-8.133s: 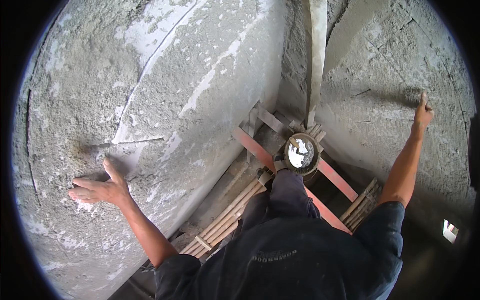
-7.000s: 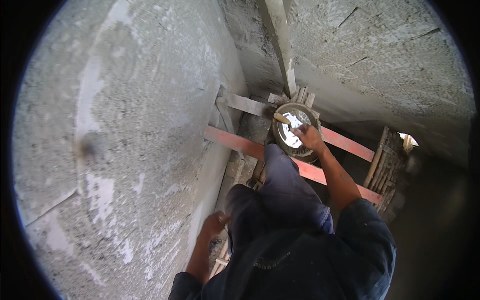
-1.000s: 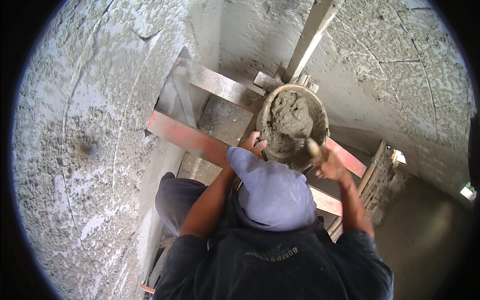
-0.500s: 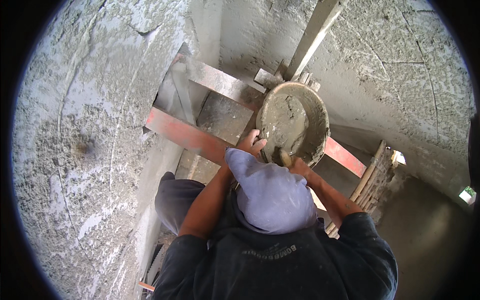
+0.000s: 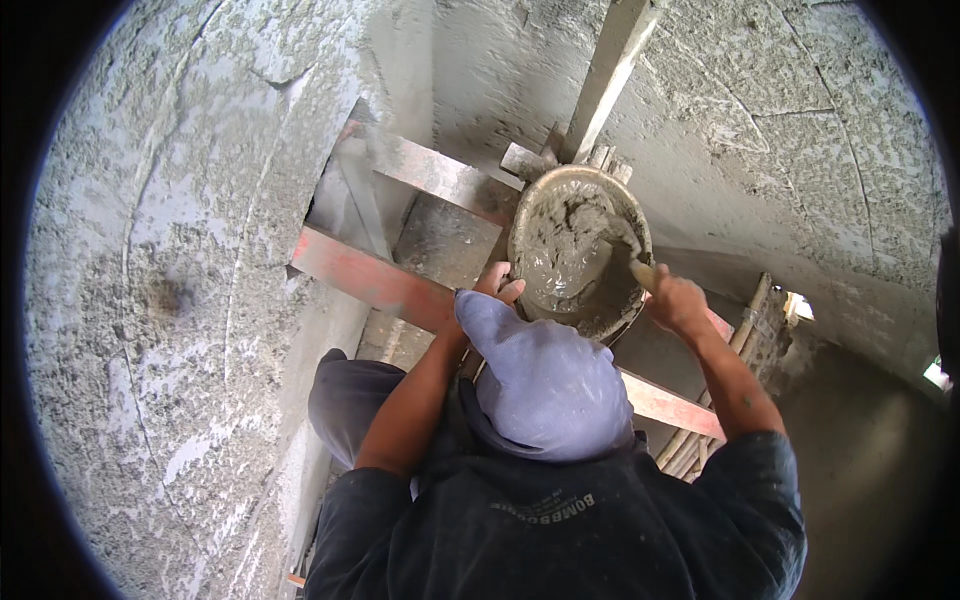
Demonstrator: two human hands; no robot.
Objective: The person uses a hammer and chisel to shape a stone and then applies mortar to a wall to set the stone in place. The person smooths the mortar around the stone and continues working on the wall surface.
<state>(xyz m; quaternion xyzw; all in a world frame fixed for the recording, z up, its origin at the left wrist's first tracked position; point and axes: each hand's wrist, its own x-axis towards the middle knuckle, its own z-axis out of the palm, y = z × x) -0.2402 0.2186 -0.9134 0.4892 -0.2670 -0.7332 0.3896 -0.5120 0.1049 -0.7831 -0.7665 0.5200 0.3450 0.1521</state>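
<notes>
My right hand [image 5: 680, 302] is closed round the wooden handle of a trowel [image 5: 642, 273], to the right of the bucket. Its mortar-coated blade reaches over the rim into wet grey mortar [image 5: 565, 260]. On the near left side, my left hand [image 5: 498, 284] grips the rim of the round, mortar-crusted bucket [image 5: 516, 235], fingertips showing at the edge. The mortar is heaped towards the far side, with a wet, shiny patch nearer me. A grey-blue cloth head covering [image 5: 550, 385] hides the area just below the bucket.
Red-painted beams [image 5: 375, 277] cross beneath and left of the bucket. A wooden post [image 5: 610, 75] rises behind it beside short wood blocks [image 5: 528, 160]. Rough plastered walls [image 5: 180, 250] stand on both sides. Bamboo poles [image 5: 752, 315] lie at the right.
My right hand has moved right and up from the bucket's near edge, bringing the trowel to the right rim. The mortar has shifted and now shows a shiny patch. My left hand stays at the rim.
</notes>
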